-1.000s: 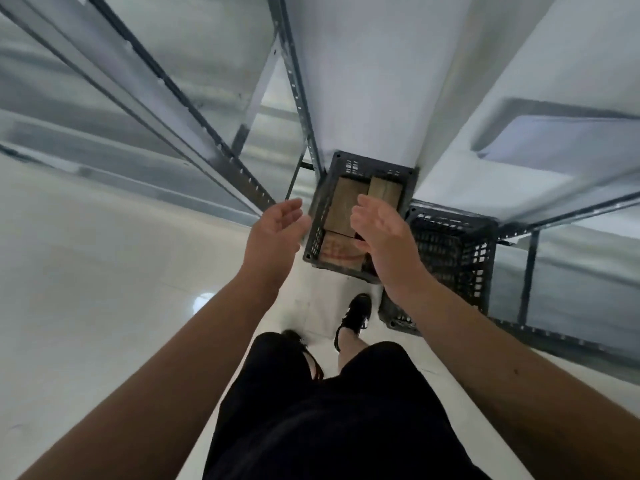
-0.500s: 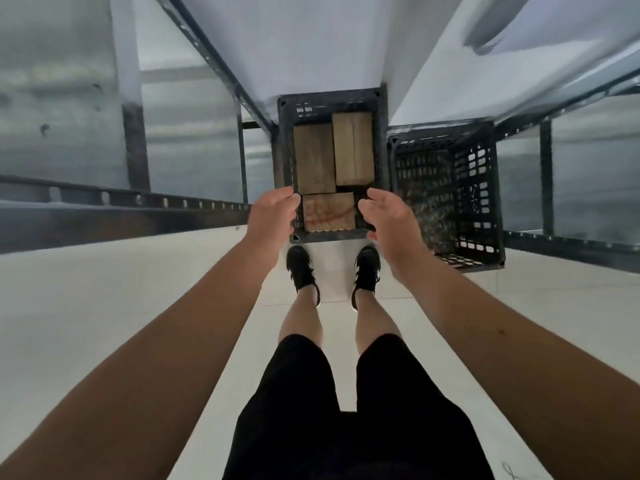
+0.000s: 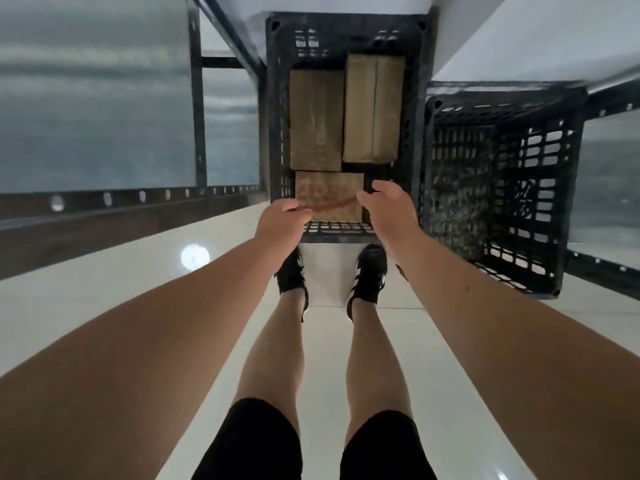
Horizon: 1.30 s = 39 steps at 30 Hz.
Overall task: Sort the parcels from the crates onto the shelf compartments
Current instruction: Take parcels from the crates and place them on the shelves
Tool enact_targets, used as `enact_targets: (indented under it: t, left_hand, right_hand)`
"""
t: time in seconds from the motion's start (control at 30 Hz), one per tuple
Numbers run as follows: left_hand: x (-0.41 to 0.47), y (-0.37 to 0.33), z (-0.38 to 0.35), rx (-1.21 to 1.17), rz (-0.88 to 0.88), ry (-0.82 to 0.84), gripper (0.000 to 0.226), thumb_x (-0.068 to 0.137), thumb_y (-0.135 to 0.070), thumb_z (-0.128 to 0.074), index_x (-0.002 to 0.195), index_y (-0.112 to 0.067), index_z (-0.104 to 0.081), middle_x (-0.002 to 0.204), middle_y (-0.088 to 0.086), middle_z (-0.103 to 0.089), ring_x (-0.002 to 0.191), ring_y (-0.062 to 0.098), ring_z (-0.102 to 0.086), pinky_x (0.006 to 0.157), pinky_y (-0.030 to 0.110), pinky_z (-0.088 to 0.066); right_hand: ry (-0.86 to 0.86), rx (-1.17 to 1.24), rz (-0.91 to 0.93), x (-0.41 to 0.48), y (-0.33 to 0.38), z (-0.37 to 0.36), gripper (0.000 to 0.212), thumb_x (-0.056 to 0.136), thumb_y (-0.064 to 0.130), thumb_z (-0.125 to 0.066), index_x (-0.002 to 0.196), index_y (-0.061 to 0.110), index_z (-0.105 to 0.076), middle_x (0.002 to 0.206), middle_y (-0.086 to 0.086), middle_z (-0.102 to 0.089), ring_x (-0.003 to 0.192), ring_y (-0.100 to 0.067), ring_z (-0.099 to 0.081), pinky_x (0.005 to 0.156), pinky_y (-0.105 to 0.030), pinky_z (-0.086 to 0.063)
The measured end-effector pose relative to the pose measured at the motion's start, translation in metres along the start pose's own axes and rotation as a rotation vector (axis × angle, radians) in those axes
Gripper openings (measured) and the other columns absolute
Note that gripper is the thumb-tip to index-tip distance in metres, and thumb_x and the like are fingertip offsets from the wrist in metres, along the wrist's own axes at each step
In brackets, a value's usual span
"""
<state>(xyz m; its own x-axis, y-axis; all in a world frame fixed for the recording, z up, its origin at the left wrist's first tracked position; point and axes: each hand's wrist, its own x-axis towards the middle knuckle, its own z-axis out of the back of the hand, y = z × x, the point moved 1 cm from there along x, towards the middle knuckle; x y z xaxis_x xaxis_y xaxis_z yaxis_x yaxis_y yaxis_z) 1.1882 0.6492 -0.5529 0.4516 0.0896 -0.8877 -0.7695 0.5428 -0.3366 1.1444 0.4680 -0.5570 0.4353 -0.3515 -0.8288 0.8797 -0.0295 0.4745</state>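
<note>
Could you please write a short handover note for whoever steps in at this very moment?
Left hand: at the left edge of the red-printed parcel, fingers curled; firm grip not confirmed.
Right hand: at that parcel's right edge, likewise.
Left crate holds three parcels: that one nearest, two plain boxes behind.
Right crate: looks empty.
Done: nothing lifted yet.
Left: lift this parcel, shelve it, then the other two.

Three parcels [image 3: 329, 199] nearly fill the middle crate [image 3: 346, 32]; a narrow gap stays open lower right; the right-hand crate [image 3: 502, 188] gapes open.
</note>
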Motion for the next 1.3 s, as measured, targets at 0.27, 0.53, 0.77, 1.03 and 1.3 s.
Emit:
enact_targets:
  t: [0.27, 0.53, 0.77, 1.03, 1.3]
  left_hand:
    - [0.113, 0.028, -0.041, 0.107, -0.050, 0.019, 0.056, 0.102, -0.029, -0.063, 0.156, -0.021, -0.049, 0.144, -0.004, -0.060, 0.093, 0.000, -0.059, 0.078, 0.010, -0.040]
    - [0.216, 0.060, -0.085, 0.206, 0.001, 0.058, 0.054, 0.102, -0.026, -0.065, 0.150, -0.005, -0.051, 0.119, 0.002, -0.053, 0.069, 0.003, -0.039, 0.063, 0.023, -0.039]
    - [0.259, 0.073, -0.101, 0.191, -0.004, -0.101, 0.031, 0.099, -0.010, -0.059, 0.129, -0.018, -0.054, 0.116, 0.004, -0.066, 0.088, 0.017, -0.070, 0.064, 0.028, -0.058]
    - [0.288, 0.078, -0.100, 0.085, 0.025, -0.101, 0.034, 0.099, -0.013, -0.067, 0.125, -0.023, -0.047, 0.105, -0.007, -0.062, 0.078, 0.004, -0.060, 0.050, 0.015, -0.044]
    - [0.297, 0.070, -0.101, -0.013, 0.043, -0.096, 0.059, 0.092, -0.019, -0.073, 0.145, -0.020, -0.046, 0.124, -0.002, -0.065, 0.093, 0.013, -0.065, 0.056, 0.020, -0.045]
  right_hand:
    - [0.051, -0.229, 0.014, 0.111, -0.061, -0.011, 0.062, 0.102, 0.035, -0.069, 0.158, 0.020, -0.046, 0.156, -0.007, -0.053, 0.128, -0.022, -0.060, 0.082, -0.022, -0.049]
    - [0.056, -0.235, -0.054, 0.197, -0.113, -0.047, 0.044, 0.097, 0.021, -0.074, 0.137, 0.023, -0.055, 0.105, 0.003, -0.066, 0.084, -0.012, -0.064, 0.070, -0.022, -0.056]
    - [0.008, -0.182, -0.077, 0.254, -0.124, -0.074, 0.040, 0.097, 0.023, -0.076, 0.133, 0.017, -0.060, 0.117, 0.002, -0.069, 0.094, -0.017, -0.070, 0.077, -0.034, -0.063]
    - [-0.040, -0.212, -0.128, 0.273, -0.132, -0.092, 0.062, 0.099, 0.024, -0.072, 0.153, 0.016, -0.043, 0.132, -0.004, -0.064, 0.106, -0.021, -0.062, 0.071, -0.026, -0.049]
    - [-0.038, -0.044, -0.247, 0.279, -0.130, -0.104, 0.080, 0.080, 0.024, -0.079, 0.152, 0.017, -0.046, 0.136, -0.010, -0.064, 0.114, -0.032, -0.068, 0.092, -0.044, -0.062]
